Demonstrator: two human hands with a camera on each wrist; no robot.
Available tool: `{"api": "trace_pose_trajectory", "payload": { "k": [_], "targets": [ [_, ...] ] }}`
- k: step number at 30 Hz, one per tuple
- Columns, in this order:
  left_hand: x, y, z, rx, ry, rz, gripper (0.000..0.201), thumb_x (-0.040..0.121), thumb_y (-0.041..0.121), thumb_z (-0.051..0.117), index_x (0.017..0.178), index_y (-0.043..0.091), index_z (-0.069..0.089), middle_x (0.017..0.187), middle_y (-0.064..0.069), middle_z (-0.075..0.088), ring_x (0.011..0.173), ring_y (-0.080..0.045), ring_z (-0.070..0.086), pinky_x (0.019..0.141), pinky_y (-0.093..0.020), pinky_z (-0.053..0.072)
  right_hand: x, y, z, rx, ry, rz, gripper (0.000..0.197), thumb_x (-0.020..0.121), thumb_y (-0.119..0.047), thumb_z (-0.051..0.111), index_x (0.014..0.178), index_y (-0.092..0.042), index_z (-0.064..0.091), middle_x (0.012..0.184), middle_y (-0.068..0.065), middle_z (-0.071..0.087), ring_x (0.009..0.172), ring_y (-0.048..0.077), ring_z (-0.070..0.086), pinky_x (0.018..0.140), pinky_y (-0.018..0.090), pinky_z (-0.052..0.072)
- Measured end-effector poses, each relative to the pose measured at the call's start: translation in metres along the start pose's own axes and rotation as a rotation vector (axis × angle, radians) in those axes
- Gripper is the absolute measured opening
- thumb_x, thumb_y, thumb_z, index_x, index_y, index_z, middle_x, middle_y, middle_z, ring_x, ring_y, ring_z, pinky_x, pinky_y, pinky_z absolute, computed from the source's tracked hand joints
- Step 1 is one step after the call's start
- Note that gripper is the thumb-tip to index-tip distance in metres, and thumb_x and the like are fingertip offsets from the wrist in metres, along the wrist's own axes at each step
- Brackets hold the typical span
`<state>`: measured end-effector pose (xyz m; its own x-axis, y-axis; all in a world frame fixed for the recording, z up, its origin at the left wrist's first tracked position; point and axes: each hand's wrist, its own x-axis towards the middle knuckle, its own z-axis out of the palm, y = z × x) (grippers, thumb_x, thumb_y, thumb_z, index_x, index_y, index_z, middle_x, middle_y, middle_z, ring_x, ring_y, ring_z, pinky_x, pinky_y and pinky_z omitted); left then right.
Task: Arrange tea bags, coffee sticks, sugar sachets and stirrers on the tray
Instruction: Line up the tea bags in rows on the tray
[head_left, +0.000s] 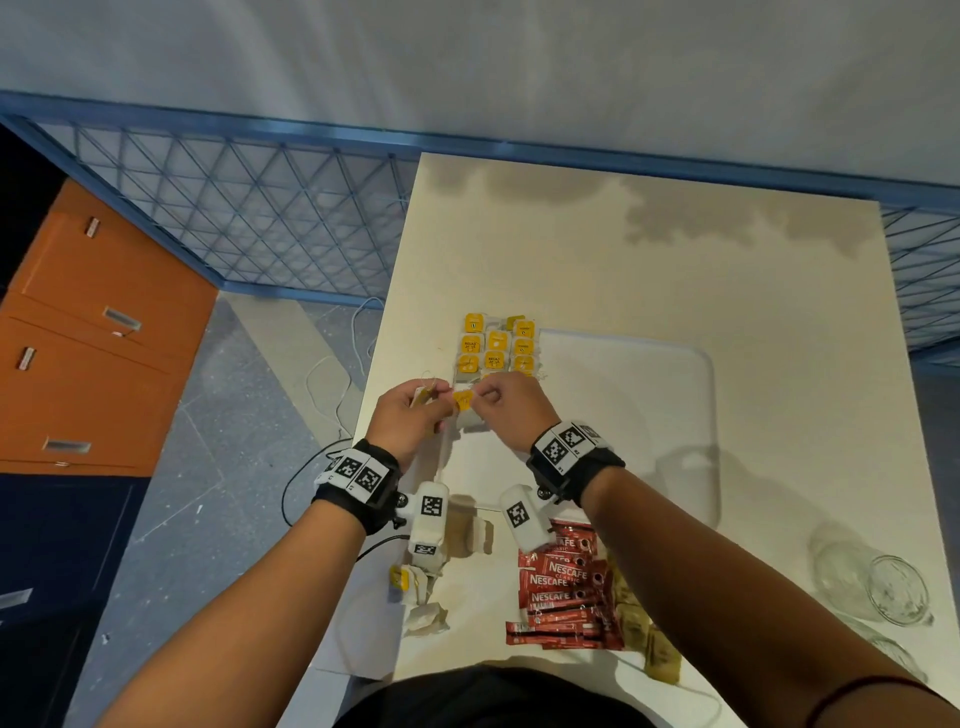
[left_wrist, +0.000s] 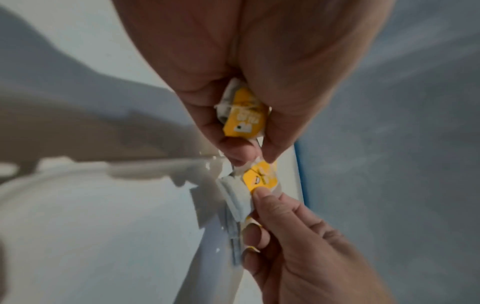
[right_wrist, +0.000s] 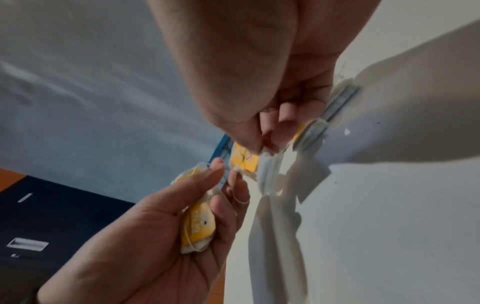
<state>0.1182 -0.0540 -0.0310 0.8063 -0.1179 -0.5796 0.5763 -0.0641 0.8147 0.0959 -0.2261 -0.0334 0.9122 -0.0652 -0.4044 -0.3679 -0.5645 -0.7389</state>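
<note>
Fingers (left_wrist: 262, 197) of the right hand (head_left: 511, 410) are pinched on a yellow-tagged tea bag (head_left: 462, 400) at the near-left corner of the tray (head_left: 649, 415); left hand (head_left: 410, 415) is curled round a second tea bag (left_wrist: 244, 115), with thumb and forefinger working near the string between the two bags. Looks like the bags are tangled or being separated, though blur hides the string's exact path. Key relation: the laid block of tea bags (head_left: 496, 345) sits on the tray's far-left corner, directly beyond the right hand's bag, so the next slot is just ahead of those fingers, at the near end of the block. Right hand is nearer the slot; left hand hangs off the tray's left edge, over the counter (head_left: 675, 249) rim. Bag's flat face should go tag-up to match the rows. Coffee sticks (head_left: 561, 592) lie on the counter near of the tray, not yet placed, with loose tea bags (head_left: 418, 592) to their left. Risk: the string drags the other bag along.
</note>
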Motion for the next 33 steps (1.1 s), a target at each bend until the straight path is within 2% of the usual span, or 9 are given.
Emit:
{"api": "trace_pose_trajectory", "payload": {
  "k": [4, 7, 12, 15, 20, 24, 26, 29, 33],
  "targets": [
    [-0.004, 0.004, -0.003, -0.226, 0.016, -0.152, 0.004, 0.094, 0.01, 0.065, 0.093, 0.014, 0.064, 0.082, -0.01, 0.064, 0.061, -0.015, 0.057, 0.054, -0.021, 0.051, 0.013, -0.004, 0.004, -0.063, 0.055, 0.049, 0.026, 0.086, -0.015, 0.056, 0.061, -0.014, 0.062, 0.062, -0.002, 0.062, 0.066, 0.022, 0.061, 0.068, 0.042, 0.058],
    [-0.006, 0.008, -0.007, -0.462, 0.031, -0.271, 0.004, 0.096, 0.011, 0.064, 0.099, 0.012, 0.062, 0.088, -0.011, 0.069, 0.074, -0.019, 0.067, 0.056, -0.021, 0.057, 0.019, -0.004, 0.01, -0.117, 0.076, 0.09, 0.022, 0.085, -0.02, 0.052, 0.064, -0.019, 0.061, 0.067, -0.006, 0.065, 0.068, 0.022, 0.064, 0.067, 0.043, 0.06],
    [-0.01, 0.009, -0.015, -0.697, -0.056, -0.378, 0.016, 0.098, 0.01, 0.05, 0.112, 0.01, 0.058, 0.103, -0.014, 0.066, 0.078, -0.028, 0.073, 0.065, -0.03, 0.06, 0.017, -0.011, 0.011, -0.218, 0.14, 0.105, 0.017, 0.096, -0.029, 0.052, 0.085, -0.022, 0.062, 0.085, -0.004, 0.067, 0.078, 0.024, 0.061, 0.07, 0.037, 0.056],
    [-0.014, 0.008, -0.017, -0.74, -0.133, -0.421, 0.031, 0.086, 0.008, 0.044, 0.113, 0.006, 0.059, 0.106, -0.019, 0.068, 0.083, -0.036, 0.073, 0.069, -0.036, 0.061, 0.018, -0.013, 0.012, -0.243, 0.146, 0.098, 0.018, 0.097, -0.03, 0.05, 0.087, -0.02, 0.061, 0.084, -0.001, 0.067, 0.078, 0.026, 0.062, 0.068, 0.039, 0.056],
    [-0.021, 0.004, -0.014, -0.694, -0.163, -0.444, 0.032, 0.096, 0.007, 0.032, 0.119, 0.002, 0.054, 0.106, -0.024, 0.071, 0.082, -0.04, 0.074, 0.07, -0.042, 0.062, 0.014, -0.012, 0.008, -0.17, 0.14, 0.09, 0.009, 0.097, -0.035, 0.055, 0.099, -0.027, 0.059, 0.086, -0.007, 0.065, 0.082, 0.023, 0.064, 0.074, 0.037, 0.055],
    [-0.028, 0.005, -0.011, -0.581, -0.213, -0.433, 0.035, 0.097, 0.002, 0.034, 0.124, -0.001, 0.055, 0.108, -0.023, 0.072, 0.081, -0.035, 0.074, 0.067, -0.035, 0.063, 0.004, -0.007, 0.011, 0.046, 0.085, -0.003, 0.01, 0.095, -0.031, 0.059, 0.103, -0.029, 0.065, 0.087, -0.006, 0.069, 0.084, 0.018, 0.066, 0.08, 0.04, 0.057],
    [-0.032, 0.006, -0.009, -0.483, -0.249, -0.417, 0.037, 0.096, 0.0, 0.036, 0.127, -0.002, 0.057, 0.11, -0.023, 0.072, 0.083, -0.033, 0.074, 0.066, -0.031, 0.063, -0.003, -0.007, 0.011, 0.175, 0.028, -0.033, 0.015, 0.096, -0.029, 0.06, 0.107, -0.027, 0.07, 0.1, -0.004, 0.071, 0.092, 0.012, 0.066, 0.087, 0.038, 0.056],
    [-0.036, 0.008, -0.008, -0.371, -0.291, -0.389, 0.031, 0.095, -0.003, 0.039, 0.113, -0.008, 0.063, 0.101, -0.028, 0.072, 0.081, -0.034, 0.074, 0.062, -0.029, 0.062, -0.015, -0.013, 0.005, 0.229, -0.122, -0.114, 0.021, 0.101, -0.024, 0.058, 0.117, -0.018, 0.071, 0.119, -0.001, 0.068, 0.099, 0.004, 0.062, 0.086, 0.019, 0.048],
    [-0.037, 0.008, -0.008, -0.287, -0.342, -0.377, 0.024, 0.095, -0.005, 0.042, 0.106, -0.012, 0.062, 0.098, -0.029, 0.071, 0.078, -0.035, 0.074, 0.064, -0.03, 0.061, -0.023, -0.01, 0.001, 0.083, -0.191, -0.216, 0.024, 0.1, -0.028, 0.06, 0.119, -0.019, 0.073, 0.117, 0.0, 0.066, 0.104, 0.01, 0.058, 0.085, 0.024, 0.041]
  ]
}}
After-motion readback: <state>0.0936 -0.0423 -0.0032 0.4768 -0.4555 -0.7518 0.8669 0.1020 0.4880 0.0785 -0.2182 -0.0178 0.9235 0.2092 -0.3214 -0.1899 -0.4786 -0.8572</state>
